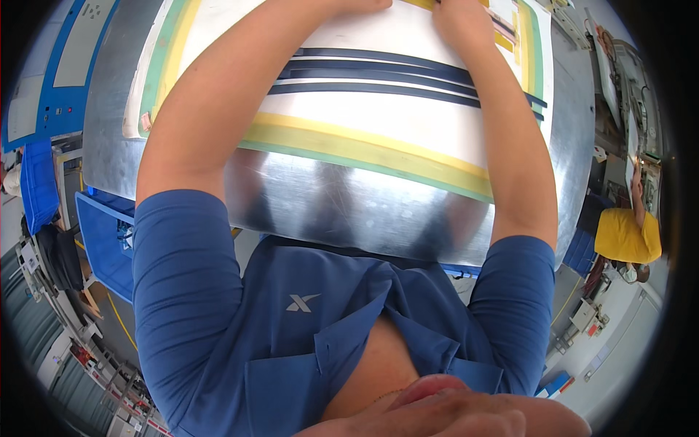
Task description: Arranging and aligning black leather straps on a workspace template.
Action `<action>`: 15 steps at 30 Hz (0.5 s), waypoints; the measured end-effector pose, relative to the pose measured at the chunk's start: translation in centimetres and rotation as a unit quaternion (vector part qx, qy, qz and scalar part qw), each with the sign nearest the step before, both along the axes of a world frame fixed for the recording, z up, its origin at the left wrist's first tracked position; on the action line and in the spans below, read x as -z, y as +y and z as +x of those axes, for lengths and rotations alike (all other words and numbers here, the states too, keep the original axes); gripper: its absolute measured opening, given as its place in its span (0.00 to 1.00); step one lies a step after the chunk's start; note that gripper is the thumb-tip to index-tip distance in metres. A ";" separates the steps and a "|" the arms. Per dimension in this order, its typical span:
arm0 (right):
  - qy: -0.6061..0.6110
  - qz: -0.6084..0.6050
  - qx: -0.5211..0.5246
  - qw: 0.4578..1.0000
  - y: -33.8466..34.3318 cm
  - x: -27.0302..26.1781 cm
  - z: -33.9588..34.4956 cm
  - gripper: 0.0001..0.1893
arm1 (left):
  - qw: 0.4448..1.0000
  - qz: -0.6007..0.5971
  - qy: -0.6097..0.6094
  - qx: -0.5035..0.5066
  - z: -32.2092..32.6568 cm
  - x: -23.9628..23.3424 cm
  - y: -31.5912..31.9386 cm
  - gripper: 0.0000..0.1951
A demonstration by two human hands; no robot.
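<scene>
My left hand is at the top edge of the head view, its fingers mostly cut off. To its right, my right hand reaches over the same white board, and a small dark item shows at its fingertips. Whether either hand grips anything is not visible. Several long dark strips lie side by side across the white sheet, passing beneath my right forearm. Yellow tape and a green band border the sheet. More yellow pieces lie beyond my right wrist.
The sheet rests on a shiny metal tabletop. At left stand a blue machine panel and a blue plastic bin. A person in a yellow shirt is at a bench on the far right.
</scene>
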State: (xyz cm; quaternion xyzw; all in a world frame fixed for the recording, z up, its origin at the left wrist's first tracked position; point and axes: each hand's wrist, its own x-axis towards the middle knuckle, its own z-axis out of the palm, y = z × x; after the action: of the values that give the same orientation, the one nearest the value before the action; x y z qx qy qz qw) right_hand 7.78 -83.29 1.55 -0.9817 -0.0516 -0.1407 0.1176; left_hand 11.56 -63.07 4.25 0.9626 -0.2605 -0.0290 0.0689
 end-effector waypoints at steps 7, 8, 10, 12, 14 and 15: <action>0.036 -0.003 0.070 0.997 -1.0 -1.4 -1.2 0.16 | 1.000 -0.011 -0.003 -0.017 0.3 0.7 0.8 0.30; 0.025 -0.002 0.059 0.998 -1.2 -1.5 -1.4 0.15 | 1.000 -0.010 -0.013 -0.019 0.3 0.9 1.0 0.31; 0.014 -0.002 0.049 0.999 -1.9 -1.5 -1.3 0.15 | 1.000 -0.012 -0.014 -0.026 0.0 0.6 0.6 0.31; 0.012 -0.003 0.041 0.999 -2.3 -0.7 -0.7 0.15 | 0.999 -0.014 -0.015 -0.031 -0.7 0.1 0.4 0.32; 0.009 0.002 0.046 0.999 -2.5 0.0 -0.3 0.16 | 0.999 -0.033 0.000 -0.027 -1.6 -0.9 0.2 0.31; 0.004 0.010 0.042 0.999 -1.9 0.0 0.0 0.16 | 0.999 -0.032 -0.002 -0.033 -1.2 -0.5 0.6 0.31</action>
State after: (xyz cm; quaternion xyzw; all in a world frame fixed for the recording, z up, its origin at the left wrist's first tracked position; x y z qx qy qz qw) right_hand 7.77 -85.23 1.54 -0.9823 -0.0086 -0.1425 0.1213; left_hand 10.40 -62.52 4.74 0.9679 -0.2298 -0.0168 0.1001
